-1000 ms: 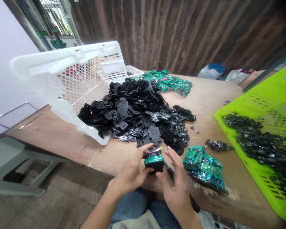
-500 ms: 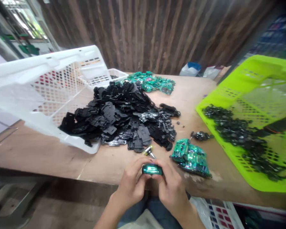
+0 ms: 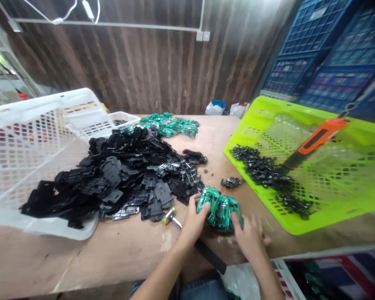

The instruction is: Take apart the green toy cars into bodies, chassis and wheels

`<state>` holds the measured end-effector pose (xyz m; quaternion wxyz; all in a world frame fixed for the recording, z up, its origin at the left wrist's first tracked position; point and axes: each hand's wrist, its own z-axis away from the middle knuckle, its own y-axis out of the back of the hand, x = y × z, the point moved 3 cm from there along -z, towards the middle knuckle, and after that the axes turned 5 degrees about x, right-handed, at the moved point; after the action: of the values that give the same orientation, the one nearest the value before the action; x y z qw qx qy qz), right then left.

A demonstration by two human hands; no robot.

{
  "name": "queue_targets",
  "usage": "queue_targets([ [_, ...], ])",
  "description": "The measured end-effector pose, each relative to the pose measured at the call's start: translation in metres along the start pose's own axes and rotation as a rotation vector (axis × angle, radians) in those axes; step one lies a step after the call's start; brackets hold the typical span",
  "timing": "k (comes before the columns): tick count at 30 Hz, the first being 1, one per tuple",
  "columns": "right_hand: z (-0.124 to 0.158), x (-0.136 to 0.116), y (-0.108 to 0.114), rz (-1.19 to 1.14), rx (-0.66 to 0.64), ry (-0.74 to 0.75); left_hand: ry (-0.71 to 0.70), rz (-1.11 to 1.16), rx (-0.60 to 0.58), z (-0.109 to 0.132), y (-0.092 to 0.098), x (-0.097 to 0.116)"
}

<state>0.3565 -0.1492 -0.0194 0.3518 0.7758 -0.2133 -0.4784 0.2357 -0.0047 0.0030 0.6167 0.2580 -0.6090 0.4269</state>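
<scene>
Both hands at a cluster of glossy metallic-green toy-car body shells (image 3: 221, 211).
I log the cluster between the hands, its long axis running across from one to the other; left hand (image 3: 195, 214) is nearer, curled round one end with its thumb on top. Right hand (image 3: 251, 235) is spread wide, thumb at the opposite end, fingers blurred; firm contact I cannot tell. Under my left wrist lies a hammer with a translucent yellow head, bright metal neck and matte black handle (image 3: 211, 256). Beyond that hand: a heap of flat, ribbed black plastic plates (image 3: 125, 179). Beyond the right: a smooth lime-green perforated plastic basket (image 3: 334, 216).
</scene>
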Motion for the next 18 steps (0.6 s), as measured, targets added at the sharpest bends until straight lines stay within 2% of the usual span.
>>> queue_targets([
  [2, 0.000, 0.008, -0.008, -0.056, -0.042, -0.044, -0.011, 0.002, -0.094, 0.004, -0.004, 0.001],
  [4, 0.003, 0.007, -0.011, -0.214, -0.020, -0.087, -0.013, 0.002, -0.152, 0.013, -0.006, 0.006],
  [8, 0.005, -0.001, -0.010, -0.637, 0.039, -0.170, -0.069, -0.006, -0.141, 0.033, -0.009, 0.020],
  [10, 0.002, -0.004, -0.010, -0.695, -0.026, -0.168, -0.082, -0.012, -0.136, 0.038, -0.012, 0.022],
  [13, 0.001, -0.008, -0.010, -0.619, -0.153, -0.159, -0.048, -0.035, -0.128, 0.038, -0.013, 0.018],
  [15, 0.004, -0.012, -0.006, -0.646, -0.142, -0.194, -0.024, -0.035, -0.122, 0.037, -0.013, 0.015],
  [18, 0.014, -0.017, 0.006, -0.870, -0.031, -0.266, -0.078, -0.033, -0.128, 0.045, -0.018, 0.017],
])
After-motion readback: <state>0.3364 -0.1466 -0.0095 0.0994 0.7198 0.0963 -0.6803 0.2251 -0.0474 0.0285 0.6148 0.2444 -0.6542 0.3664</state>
